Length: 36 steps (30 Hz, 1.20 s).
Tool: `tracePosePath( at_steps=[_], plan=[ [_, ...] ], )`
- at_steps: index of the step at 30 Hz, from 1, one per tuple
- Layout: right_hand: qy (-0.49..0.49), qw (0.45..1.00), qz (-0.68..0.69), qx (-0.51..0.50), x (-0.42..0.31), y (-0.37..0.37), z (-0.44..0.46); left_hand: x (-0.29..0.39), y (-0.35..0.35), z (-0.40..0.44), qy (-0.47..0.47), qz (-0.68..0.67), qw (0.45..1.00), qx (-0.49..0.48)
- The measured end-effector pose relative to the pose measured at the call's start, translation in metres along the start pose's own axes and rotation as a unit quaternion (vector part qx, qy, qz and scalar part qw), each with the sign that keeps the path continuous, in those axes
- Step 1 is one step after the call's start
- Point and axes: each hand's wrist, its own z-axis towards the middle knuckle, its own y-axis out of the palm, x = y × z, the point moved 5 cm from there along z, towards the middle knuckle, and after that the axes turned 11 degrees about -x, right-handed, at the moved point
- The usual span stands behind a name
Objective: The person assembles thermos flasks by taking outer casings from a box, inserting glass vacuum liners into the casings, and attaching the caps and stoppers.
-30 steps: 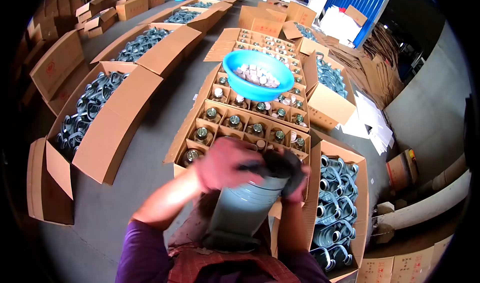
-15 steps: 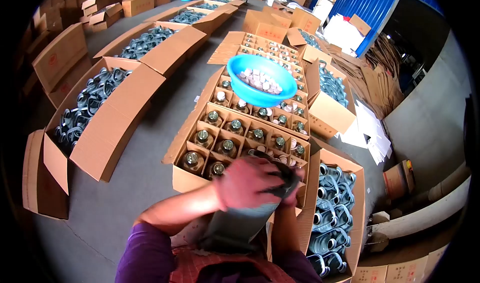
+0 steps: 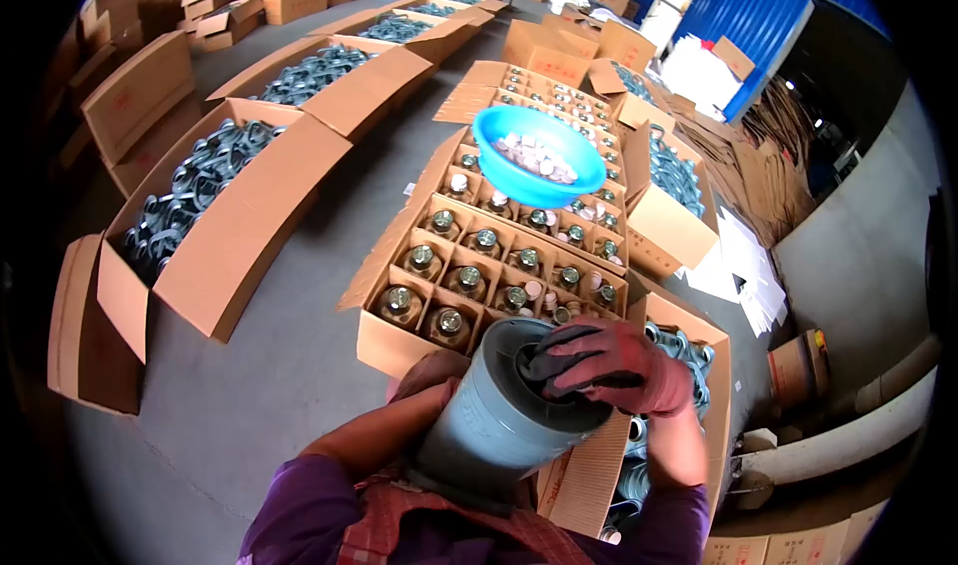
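Note:
A grey-blue plastic cylinder (image 3: 479, 415) stands tilted against my body, its recessed round end facing up. My right hand (image 3: 619, 365), in a red glove with dark fingers, lies over that end, fingers curled into the hollow; what they hold, if anything, is hidden. My left hand is out of sight behind the cylinder, with only the forearm showing. Just ahead is a divided carton (image 3: 384, 343) of capped glass bottles (image 3: 450, 322), with loose caps among some of them. A blue basin (image 3: 539, 188) of pale caps rests on the cartons farther back.
Open cartons (image 3: 249, 226) of grey-blue plastic handled pieces line the left side. Another such carton (image 3: 589, 475) stands close at my right. White sheets (image 3: 743, 266) lie on the floor at the right, near a pale wall (image 3: 863, 236) and pipes.
My left hand has gone from the cylinder's top to out of sight behind it. My right hand now reaches into its upper end, which has come into view. The camera view has shifted slightly.

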Motion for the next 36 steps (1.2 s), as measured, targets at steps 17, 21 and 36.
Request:
tracePosePath(
  at_steps=[17,21,36],
  plan=[
    [0.406,0.891,-0.161,0.125,0.005,0.004,-0.028,0.000,-0.017,-0.059,-0.156,0.218,0.921,0.283],
    [0.217,0.955,-0.144,0.143,-0.053,0.008,0.007,-0.015,-0.017,-0.031,-0.075,0.197,0.965,0.156],
    [0.025,0.970,-0.243,0.006,-0.070,0.028,0.020,-0.006,-0.013,-0.051,-0.002,0.207,0.978,-0.002]
  ],
)
